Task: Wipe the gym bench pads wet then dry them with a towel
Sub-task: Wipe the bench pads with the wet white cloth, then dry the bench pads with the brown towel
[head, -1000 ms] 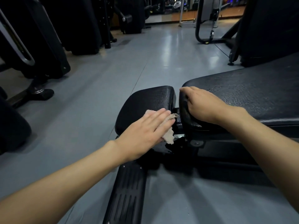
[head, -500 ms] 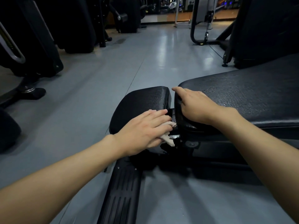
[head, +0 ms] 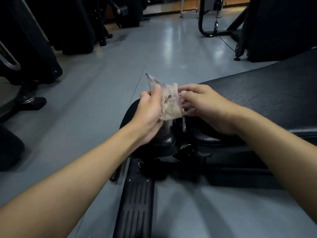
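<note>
A thin, ragged beige cloth (head: pixel 169 103) is held up between both hands, clear of the pads. The left hand (head: pixel 151 109) pinches its left edge; the right hand (head: pixel 204 98) has curled fingers (head: pixel 187 105) gripping its right edge, somewhat blurred. The cloth's long axis runs upward from the fingers. Just below them sits the small black seat pad (head: pixel 164 134). The long black textured surface (head: pixel 265 93) stretches away beside the right hand, the nearer one. A grey floor (head: pixel 111 86) and dark gym machines (head: pixel 72 28) lie beyond.

Bare left forearm (head: pixel 77 177), bare right forearm (head: pixel 274 143), bare left grip (head: pixel 151 109), bare right grip (head: pixel 205 102), slightly blurred.
</note>
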Motion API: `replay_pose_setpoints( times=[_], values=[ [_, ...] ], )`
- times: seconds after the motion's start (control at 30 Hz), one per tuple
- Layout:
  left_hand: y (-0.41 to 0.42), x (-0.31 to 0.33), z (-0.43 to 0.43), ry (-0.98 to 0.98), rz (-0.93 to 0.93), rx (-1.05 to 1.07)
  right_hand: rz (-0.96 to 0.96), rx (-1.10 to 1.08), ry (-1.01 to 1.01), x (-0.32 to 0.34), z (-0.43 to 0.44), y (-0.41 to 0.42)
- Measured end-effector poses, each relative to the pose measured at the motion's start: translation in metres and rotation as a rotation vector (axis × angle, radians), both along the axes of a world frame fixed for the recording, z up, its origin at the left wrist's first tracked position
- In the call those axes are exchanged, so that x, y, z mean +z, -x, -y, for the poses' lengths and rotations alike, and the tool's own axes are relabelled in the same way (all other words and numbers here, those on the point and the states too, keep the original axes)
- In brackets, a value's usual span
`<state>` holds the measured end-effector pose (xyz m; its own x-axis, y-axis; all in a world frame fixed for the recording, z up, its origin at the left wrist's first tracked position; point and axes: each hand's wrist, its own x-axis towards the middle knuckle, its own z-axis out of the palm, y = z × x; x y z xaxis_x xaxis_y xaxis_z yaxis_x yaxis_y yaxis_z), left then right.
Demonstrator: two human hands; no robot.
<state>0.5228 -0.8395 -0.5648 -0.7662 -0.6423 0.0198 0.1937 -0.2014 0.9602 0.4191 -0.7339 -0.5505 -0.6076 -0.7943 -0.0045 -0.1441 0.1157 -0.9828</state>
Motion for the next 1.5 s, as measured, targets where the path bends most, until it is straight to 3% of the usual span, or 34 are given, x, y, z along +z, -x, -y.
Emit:
replay_pose_setpoints(
  times=[0.03, 0.1, 0.23, 0.4, 0.63, 0.83, 1.0, 1.13, 1.5],
  values=[
    [0.008, 0.012, 0.004, -0.221, -0.025, -0.083, 0.166, 0.048, 0.025, 0.008, 0.001, -0.004],
    [0.015, 0.042, 0.006, -0.471, -0.014, -0.186, 0.273, 0.079, 0.032, 0.029, 0.001, -0.005],
    [0.028, 0.102, -0.005, -0.455, 0.090, -0.261, 0.173, -0.140, -0.035, 0.084, -0.007, 0.007],
    [0.047, 0.226, -0.043, -0.530, 0.285, -0.400, 0.254, -0.376, -0.142, 0.190, -0.051, 0.021],
    [0.109, 0.417, -0.130, -0.101, 0.549, -0.551, 0.372, -0.728, -0.089, 0.381, -0.169, 0.049],
    [0.181, 0.524, -0.285, 0.157, 0.598, -0.695, 0.467, -0.787, -0.110, 0.501, -0.337, 0.088],
    [0.238, 0.576, -0.424, 0.226, 0.509, -0.792, 0.380, -1.084, -0.050, 0.550, -0.468, 0.118],
    [0.278, 0.600, -0.515, 0.224, 0.502, -0.986, 0.322, -1.219, -0.065, 0.574, -0.562, 0.138],
    [0.427, 0.593, -0.695, 0.585, 0.267, -1.103, 0.322, -1.473, -0.109, 0.573, -0.738, 0.252]
  ],
)
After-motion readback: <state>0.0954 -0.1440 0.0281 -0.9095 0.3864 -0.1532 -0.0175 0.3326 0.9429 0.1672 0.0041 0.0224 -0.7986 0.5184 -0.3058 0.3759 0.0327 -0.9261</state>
